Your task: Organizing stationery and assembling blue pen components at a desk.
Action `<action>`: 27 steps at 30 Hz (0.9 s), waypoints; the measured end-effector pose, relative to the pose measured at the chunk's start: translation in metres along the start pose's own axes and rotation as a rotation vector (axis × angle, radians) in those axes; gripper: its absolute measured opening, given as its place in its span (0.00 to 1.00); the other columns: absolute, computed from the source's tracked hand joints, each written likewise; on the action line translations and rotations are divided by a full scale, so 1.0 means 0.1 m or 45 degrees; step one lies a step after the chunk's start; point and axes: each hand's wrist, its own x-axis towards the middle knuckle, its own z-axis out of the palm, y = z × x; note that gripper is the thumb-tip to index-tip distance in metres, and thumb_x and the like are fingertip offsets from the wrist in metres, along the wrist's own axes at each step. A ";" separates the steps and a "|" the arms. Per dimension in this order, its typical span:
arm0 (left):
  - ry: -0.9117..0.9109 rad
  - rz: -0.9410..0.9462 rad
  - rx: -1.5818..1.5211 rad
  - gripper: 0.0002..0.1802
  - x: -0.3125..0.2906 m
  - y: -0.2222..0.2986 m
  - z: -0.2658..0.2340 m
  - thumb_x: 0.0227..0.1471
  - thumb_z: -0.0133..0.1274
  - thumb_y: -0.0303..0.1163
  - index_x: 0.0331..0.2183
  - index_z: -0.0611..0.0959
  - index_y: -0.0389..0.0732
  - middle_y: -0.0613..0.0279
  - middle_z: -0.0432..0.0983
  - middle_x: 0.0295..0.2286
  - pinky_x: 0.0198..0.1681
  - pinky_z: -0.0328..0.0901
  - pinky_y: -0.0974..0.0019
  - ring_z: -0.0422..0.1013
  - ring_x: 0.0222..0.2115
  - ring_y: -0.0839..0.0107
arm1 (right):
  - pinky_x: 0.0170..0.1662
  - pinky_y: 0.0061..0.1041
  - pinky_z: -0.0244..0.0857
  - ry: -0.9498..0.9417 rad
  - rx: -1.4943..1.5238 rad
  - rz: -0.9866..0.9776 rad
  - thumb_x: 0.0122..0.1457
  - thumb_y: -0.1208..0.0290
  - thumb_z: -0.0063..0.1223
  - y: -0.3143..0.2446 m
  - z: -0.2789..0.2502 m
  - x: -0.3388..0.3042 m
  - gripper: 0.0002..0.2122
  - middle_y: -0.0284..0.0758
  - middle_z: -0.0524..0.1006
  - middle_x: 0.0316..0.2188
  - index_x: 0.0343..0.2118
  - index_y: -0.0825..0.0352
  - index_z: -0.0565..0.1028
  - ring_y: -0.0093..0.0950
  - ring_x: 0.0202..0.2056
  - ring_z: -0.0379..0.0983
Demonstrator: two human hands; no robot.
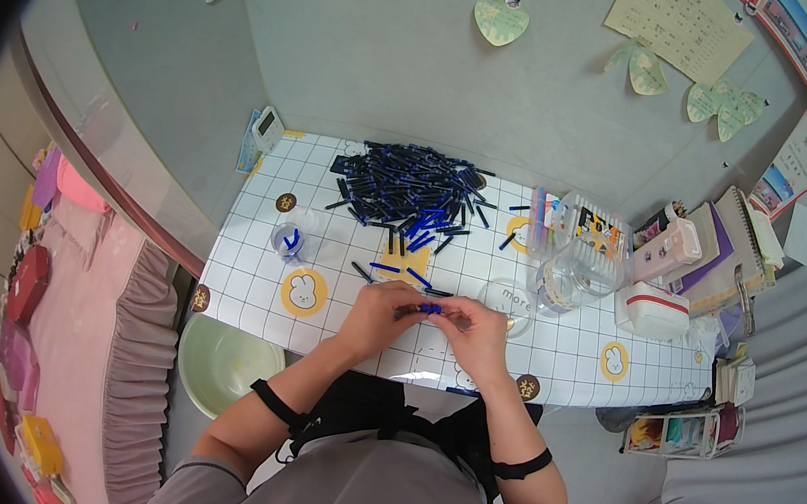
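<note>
Closest, a soft grey shirt (374,490) with dark seams, and flat black bands (520,464) of what looks like stretchy cloth, snug around both arms near the elbows. Low on the left, partly under the counter's edge, a smooth, round, pale green basin (221,363).

At the near side of the counter (252,256), a bare left hand (384,314) and a bare right hand (474,331), fingers bent and tips almost meeting. Pinched between both hands, small shiny blue pieces (431,309); too small to tell how many.

Under it all, a smooth white cover with thin black squares and round yellow bunny pictures. Just past the fingers, a few loose sticks (384,267), thin and straight, some bright blue, some black. Off to the left, a see-through cup (288,243) with blue bits inside. To the right, a flat, round, clear disc (503,296), then a clear, rounded tub (561,283) with shiny sides, and a puffy white pouch (656,311) with a red stripe.

Farther back, a big messy pile (401,186) of hard black and blue sticks, crossed every which way. Behind that, a smooth grey wall (377,57) with a green leaf-shaped paper (500,24).
</note>
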 end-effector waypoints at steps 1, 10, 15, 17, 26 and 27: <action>0.006 0.012 -0.002 0.12 0.00 0.01 0.00 0.53 0.70 0.22 0.42 0.92 0.37 0.54 0.85 0.34 0.35 0.74 0.65 0.80 0.29 0.65 | 0.39 0.23 0.78 -0.001 0.001 0.000 0.57 0.77 0.75 -0.02 0.00 0.00 0.12 0.38 0.88 0.32 0.44 0.67 0.87 0.24 0.33 0.85; 0.003 0.146 0.058 0.13 0.01 0.00 -0.03 0.54 0.68 0.23 0.43 0.91 0.36 0.51 0.86 0.35 0.37 0.76 0.60 0.82 0.31 0.54 | 0.39 0.21 0.79 -0.010 0.032 0.022 0.59 0.80 0.72 -0.05 -0.01 -0.02 0.12 0.37 0.89 0.34 0.46 0.69 0.87 0.22 0.34 0.86; -0.039 0.009 0.020 0.12 0.01 0.06 -0.05 0.56 0.68 0.24 0.44 0.91 0.36 0.50 0.88 0.35 0.38 0.77 0.60 0.83 0.32 0.54 | 0.41 0.21 0.80 -0.015 -0.061 -0.062 0.57 0.80 0.73 -0.12 -0.04 -0.01 0.13 0.39 0.89 0.34 0.46 0.68 0.87 0.25 0.35 0.88; -0.021 0.105 0.065 0.12 0.00 -0.01 -0.04 0.56 0.68 0.26 0.44 0.91 0.37 0.50 0.88 0.35 0.38 0.77 0.60 0.84 0.33 0.54 | 0.40 0.22 0.81 -0.003 -0.063 -0.068 0.57 0.79 0.73 -0.04 -0.02 -0.01 0.13 0.41 0.89 0.34 0.46 0.69 0.87 0.27 0.35 0.88; -0.048 0.199 0.108 0.11 0.04 0.01 -0.09 0.55 0.69 0.25 0.42 0.91 0.36 0.50 0.87 0.34 0.37 0.77 0.61 0.83 0.31 0.54 | 0.38 0.25 0.80 0.018 -0.172 -0.113 0.57 0.79 0.73 -0.08 0.00 -0.02 0.12 0.42 0.88 0.33 0.44 0.69 0.86 0.32 0.33 0.88; -0.049 0.199 0.108 0.11 0.04 0.03 -0.09 0.55 0.69 0.25 0.42 0.91 0.36 0.50 0.87 0.34 0.37 0.77 0.61 0.83 0.31 0.54 | 0.37 0.26 0.80 0.012 -0.200 -0.127 0.57 0.79 0.73 -0.08 0.00 -0.02 0.12 0.42 0.88 0.33 0.44 0.69 0.86 0.32 0.32 0.88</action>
